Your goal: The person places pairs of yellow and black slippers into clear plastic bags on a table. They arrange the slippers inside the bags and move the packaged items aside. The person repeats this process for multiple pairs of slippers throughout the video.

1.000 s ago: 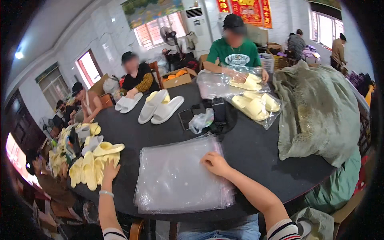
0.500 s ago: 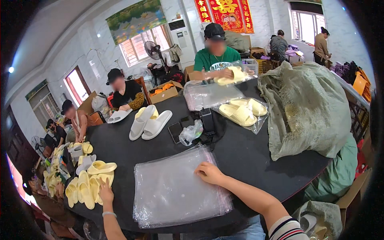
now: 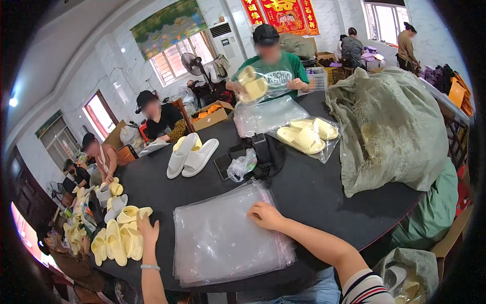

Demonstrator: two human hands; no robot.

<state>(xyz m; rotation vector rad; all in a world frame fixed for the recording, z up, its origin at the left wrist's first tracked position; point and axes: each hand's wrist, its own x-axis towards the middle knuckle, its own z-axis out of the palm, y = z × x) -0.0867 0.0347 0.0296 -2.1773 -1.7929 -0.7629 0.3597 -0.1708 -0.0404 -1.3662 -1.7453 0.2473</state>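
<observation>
Our right fingers (image 3: pixel 255 213) lay curled and nearly closed on the upper right corner of the bag stack (image 3: pixel 228 238), pinching at the top sheet; whether a sheet was already lifted we could not tell. Our left fingers (image 3: pixel 144 223) were spread flat and open on the yellow slippers (image 3: pixel 121 240), holding none of them. Compared with the view a second before, our right hand (image 3: pixel 266 217) had kept its place on the stack, while our left hand (image 3: pixel 148 232) had moved from above the slippers down onto the pair nearest the bags; we judged that one pair was being chosen as a bag was being opened. The stack was clear, glossy plastic, its sheets slightly fanned at the right edge, lying flat on the black table (image 3: pixel 314 187) directly before us, with the slippers just beside it on our left. Farther off lay a white pair (image 3: pixel 192 154), bagged pairs (image 3: pixel 306 137) and a grey-green sack (image 3: pixel 395 126).
</observation>
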